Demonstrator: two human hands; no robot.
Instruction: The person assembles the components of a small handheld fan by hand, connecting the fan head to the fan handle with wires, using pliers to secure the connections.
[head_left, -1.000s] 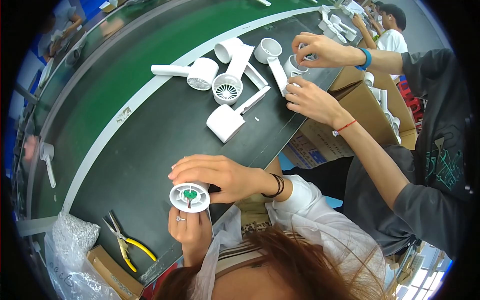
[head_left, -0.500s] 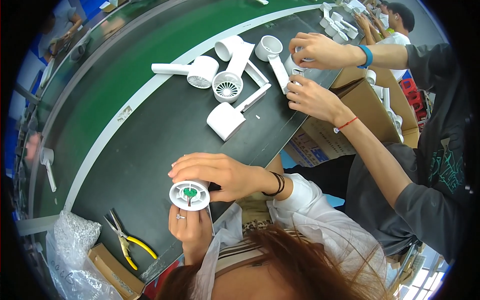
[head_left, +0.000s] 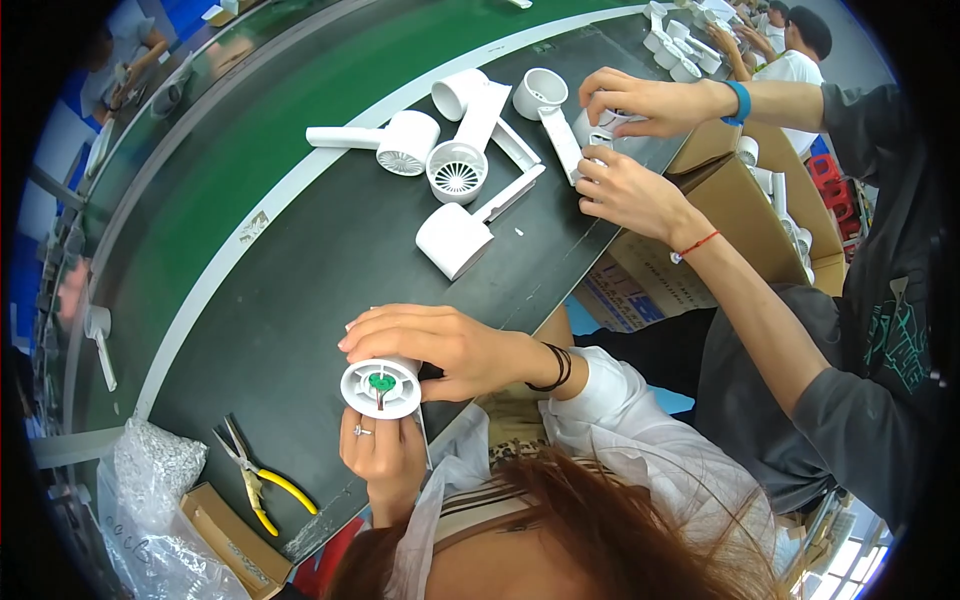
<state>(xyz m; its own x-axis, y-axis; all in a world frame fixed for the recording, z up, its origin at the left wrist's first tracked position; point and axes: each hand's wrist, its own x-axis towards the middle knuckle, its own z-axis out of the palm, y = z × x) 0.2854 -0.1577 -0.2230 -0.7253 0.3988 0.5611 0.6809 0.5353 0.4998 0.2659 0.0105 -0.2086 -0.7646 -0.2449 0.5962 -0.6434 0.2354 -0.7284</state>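
Observation:
Both my hands hold a white plastic handheld-fan housing (head_left: pixel 352 398) over the near part of the dark work surface. Its round end faces up, showing a spoked ring with a green round part and dark and reddish wires in the middle. My right hand (head_left: pixel 445 345) wraps over the housing's far side, with black bands around the wrist. From below, my left hand (head_left: pixel 380 455), wearing a ring, grips the lower side; its fingertips are partly hidden behind the housing. Nearest on the surface lie yellow-handled pliers (head_left: pixel 262 478), their jaws slightly apart.
Several white fan housings (head_left: pixel 455 240) lie farther along the surface, beside the green conveyor belt (head_left: pixel 250 130). At right, a co-worker's hands (head_left: pixel 640 200) handle another housing near a cardboard box (head_left: pixel 745 200) of parts. A bag of small metallic pieces (head_left: pixel 155 465) and a small carton (head_left: pixel 235 540) sit lower left.
My hands and the housing keep nearly the same pose. The whole view has shifted very slightly. The co-worker's upper hand has tilted a little over its housing.

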